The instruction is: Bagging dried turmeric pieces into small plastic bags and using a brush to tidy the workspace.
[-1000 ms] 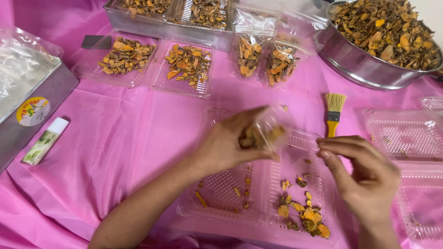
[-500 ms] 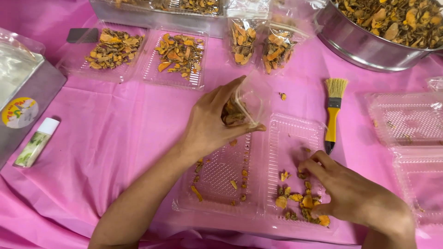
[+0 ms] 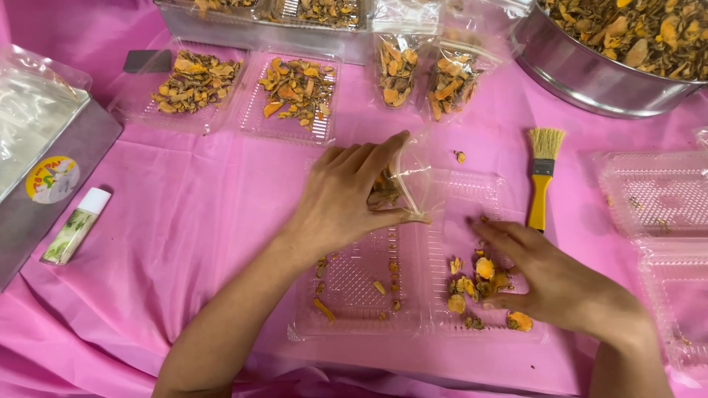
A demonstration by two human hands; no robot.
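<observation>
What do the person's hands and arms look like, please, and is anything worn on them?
Both are bare: the left hand and the right hand show no gloves, rings, watch or bracelets. The forearms are uncovered as far as the frame shows, with no sleeve in view. Fingernails are short and unpainted, where visible.

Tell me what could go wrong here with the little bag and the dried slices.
The left hand holds the small clear bag open and tilted over the open clamshell tray; slices might slide back out. The right hand gathers slices near the tray's edge, so some could scatter onto the pink cloth.
</observation>
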